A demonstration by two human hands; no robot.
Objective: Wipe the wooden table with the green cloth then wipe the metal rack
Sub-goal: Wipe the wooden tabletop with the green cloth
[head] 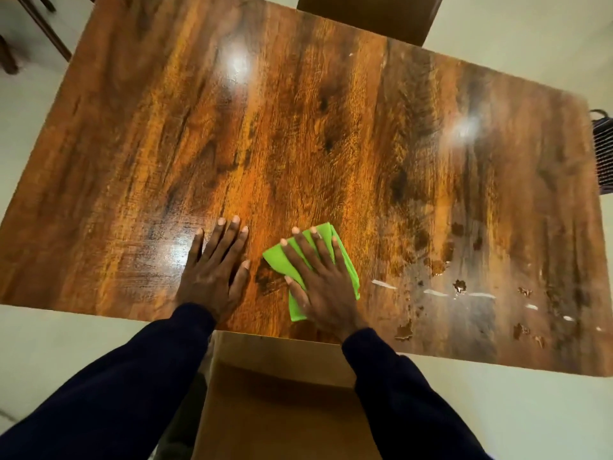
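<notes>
Fingers (300, 247) of the right hand (323, 287) lie splayed flat, pressing the green cloth (278, 262) onto the wooden table (298, 127) near its six o'clock edge, while the left hand (212, 273) rests open and empty just beside it at nine o'clock. Wet blotches (438, 265) sit at three o'clock, so I judge the table part-wiped. Metal rack (602, 151), far at three o'clock, looks untouched.

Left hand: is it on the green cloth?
No, the left hand lies flat on the bare wooden table; the right hand presses the green cloth.
</notes>
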